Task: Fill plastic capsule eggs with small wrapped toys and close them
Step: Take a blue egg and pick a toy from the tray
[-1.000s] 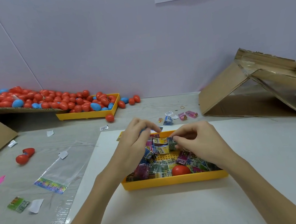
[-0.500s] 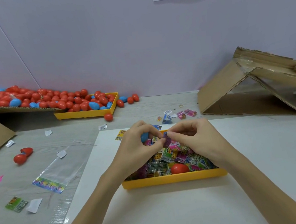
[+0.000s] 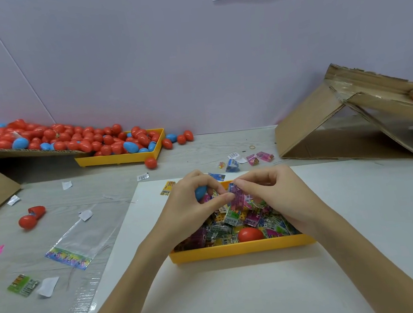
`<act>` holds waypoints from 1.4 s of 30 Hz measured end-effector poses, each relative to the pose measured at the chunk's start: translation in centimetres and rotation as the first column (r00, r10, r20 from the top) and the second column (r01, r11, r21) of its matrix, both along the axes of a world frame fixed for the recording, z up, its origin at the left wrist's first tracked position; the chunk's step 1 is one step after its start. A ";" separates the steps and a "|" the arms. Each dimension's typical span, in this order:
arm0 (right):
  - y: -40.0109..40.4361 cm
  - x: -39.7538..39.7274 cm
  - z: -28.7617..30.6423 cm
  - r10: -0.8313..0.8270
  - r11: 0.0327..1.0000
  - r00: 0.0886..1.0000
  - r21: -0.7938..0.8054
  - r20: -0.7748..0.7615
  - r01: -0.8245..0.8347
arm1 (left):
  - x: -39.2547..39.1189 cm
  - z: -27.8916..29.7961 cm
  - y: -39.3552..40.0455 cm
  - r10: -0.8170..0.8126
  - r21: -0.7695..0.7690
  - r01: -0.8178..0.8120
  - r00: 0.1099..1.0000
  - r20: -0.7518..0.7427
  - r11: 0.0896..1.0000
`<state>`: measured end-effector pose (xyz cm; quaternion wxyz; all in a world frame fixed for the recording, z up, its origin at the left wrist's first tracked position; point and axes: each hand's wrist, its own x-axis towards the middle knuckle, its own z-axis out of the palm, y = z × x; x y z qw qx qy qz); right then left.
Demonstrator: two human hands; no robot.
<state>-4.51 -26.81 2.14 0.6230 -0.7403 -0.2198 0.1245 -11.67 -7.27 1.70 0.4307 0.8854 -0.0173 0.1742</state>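
A yellow tray [image 3: 241, 248] full of small wrapped toys sits in front of me on a white board, with a red egg [image 3: 249, 234] lying among them. My left hand [image 3: 191, 205] holds a blue capsule egg [image 3: 200, 192] above the tray's far side. My right hand [image 3: 276, 194] pinches a pink wrapped toy [image 3: 237, 196] right beside the blue egg, and the left thumb touches the toy too. How far the egg is open stays hidden behind my fingers.
A heap of red and blue eggs [image 3: 72, 140] spills from a cardboard ramp into a second yellow tray [image 3: 121, 158] at the back left. An open red egg [image 3: 31, 217], a clear bag [image 3: 80, 241] and loose wrappers lie left. A folded cardboard chute [image 3: 327, 124] stands at the right.
My right hand lifted a pink wrapped toy out of the tray and brought it against the blue egg in my left hand. Both hands rose slightly above the tray.
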 end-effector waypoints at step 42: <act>-0.1 -0.2 1.3 0.396 0.876 0.674 0.477 -0.624 -0.072 | -0.1 0.8 0.1 -0.182 -0.373 0.172 0.983 0.008 0.912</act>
